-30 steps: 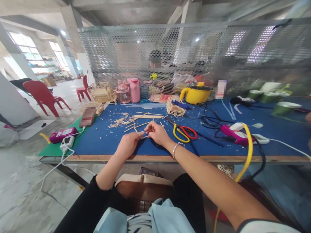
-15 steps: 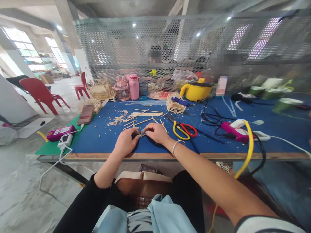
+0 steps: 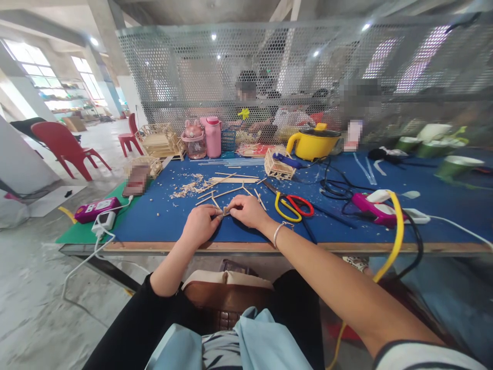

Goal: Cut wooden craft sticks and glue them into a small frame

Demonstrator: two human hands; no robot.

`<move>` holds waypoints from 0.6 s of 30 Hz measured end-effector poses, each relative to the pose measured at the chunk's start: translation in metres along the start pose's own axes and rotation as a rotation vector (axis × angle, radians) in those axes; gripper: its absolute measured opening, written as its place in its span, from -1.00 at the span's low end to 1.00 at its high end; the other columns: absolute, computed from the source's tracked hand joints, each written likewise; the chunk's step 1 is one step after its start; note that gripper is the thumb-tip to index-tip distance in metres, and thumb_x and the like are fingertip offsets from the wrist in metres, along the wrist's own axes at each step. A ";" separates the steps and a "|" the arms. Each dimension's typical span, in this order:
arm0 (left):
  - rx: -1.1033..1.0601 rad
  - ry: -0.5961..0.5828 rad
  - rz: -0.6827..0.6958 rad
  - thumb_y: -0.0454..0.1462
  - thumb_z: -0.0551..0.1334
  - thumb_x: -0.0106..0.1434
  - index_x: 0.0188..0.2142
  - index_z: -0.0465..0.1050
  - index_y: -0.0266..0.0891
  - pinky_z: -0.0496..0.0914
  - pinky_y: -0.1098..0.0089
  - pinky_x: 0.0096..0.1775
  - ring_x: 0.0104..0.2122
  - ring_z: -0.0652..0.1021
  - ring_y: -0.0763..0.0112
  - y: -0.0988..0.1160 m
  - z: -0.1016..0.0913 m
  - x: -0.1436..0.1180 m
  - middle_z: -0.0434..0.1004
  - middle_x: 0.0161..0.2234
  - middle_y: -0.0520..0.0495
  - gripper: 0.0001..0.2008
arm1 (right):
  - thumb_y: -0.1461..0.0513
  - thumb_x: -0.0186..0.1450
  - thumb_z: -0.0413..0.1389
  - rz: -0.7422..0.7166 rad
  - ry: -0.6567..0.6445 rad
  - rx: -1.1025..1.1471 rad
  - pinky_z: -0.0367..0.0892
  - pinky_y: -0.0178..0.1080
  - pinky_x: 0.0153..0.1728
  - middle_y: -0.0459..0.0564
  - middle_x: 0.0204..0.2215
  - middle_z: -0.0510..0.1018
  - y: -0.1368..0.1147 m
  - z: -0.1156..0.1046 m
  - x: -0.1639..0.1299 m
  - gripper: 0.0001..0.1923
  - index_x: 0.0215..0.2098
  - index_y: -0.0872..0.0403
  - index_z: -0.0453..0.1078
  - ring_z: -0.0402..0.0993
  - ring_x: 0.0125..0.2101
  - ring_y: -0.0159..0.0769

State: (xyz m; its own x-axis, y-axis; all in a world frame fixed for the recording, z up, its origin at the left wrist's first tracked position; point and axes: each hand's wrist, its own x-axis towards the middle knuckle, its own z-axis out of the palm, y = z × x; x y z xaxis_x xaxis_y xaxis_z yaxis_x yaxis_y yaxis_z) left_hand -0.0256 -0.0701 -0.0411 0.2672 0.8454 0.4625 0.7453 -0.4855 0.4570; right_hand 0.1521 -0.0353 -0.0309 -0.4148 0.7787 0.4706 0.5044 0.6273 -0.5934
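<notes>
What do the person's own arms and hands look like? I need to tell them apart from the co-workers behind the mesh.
Both forearms are bare and both hands ungloved. The left hand has no ring or band that shows. The right hand has a thin silver bangle at the wrist. A short sleeve, pale with a dark edge, shows at the right upper arm. The left sleeve is out of view.

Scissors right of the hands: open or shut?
Shut. The scissors lie flat on the blue table, yellow and red handle loops side by side, blades together.

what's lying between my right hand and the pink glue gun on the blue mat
In the head view, yellow-and-red-handled scissors lie between right hand and pink glue gun.
</notes>
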 end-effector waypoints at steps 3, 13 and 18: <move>-0.003 -0.001 -0.003 -0.30 0.22 0.15 -0.31 0.59 -0.17 0.43 0.33 -0.12 -0.24 0.57 0.31 0.000 0.000 0.001 0.62 -0.26 -0.05 -0.84 | 0.44 0.04 0.09 -0.004 -0.001 -0.008 0.30 -0.30 -0.31 -0.07 -0.49 0.54 0.001 0.000 0.000 -0.77 -0.49 0.08 0.54 0.42 -0.41 -0.35; -0.003 -0.014 -0.013 -0.33 0.21 0.14 -0.30 0.59 -0.21 0.42 0.33 -0.09 -0.23 0.57 0.31 0.001 0.000 0.001 0.61 -0.24 -0.07 -0.82 | 0.44 0.05 0.10 -0.010 -0.018 -0.031 0.29 -0.30 -0.31 -0.03 -0.49 0.54 -0.002 -0.001 0.000 -0.79 -0.47 0.12 0.55 0.41 -0.42 -0.35; -0.007 -0.007 -0.008 -0.32 0.21 0.15 -0.30 0.59 -0.20 0.42 0.32 -0.10 -0.23 0.57 0.30 0.000 0.000 0.000 0.61 -0.24 -0.07 -0.83 | 0.44 0.05 0.10 -0.013 -0.027 -0.032 0.29 -0.30 -0.30 -0.06 -0.49 0.54 -0.001 -0.001 0.001 -0.79 -0.47 0.09 0.54 0.42 -0.41 -0.35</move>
State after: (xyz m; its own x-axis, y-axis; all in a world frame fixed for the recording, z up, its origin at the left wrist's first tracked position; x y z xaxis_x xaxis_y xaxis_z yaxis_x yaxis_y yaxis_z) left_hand -0.0253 -0.0697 -0.0411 0.2656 0.8508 0.4533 0.7431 -0.4803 0.4660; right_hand 0.1520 -0.0356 -0.0293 -0.4412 0.7704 0.4603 0.5228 0.6375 -0.5659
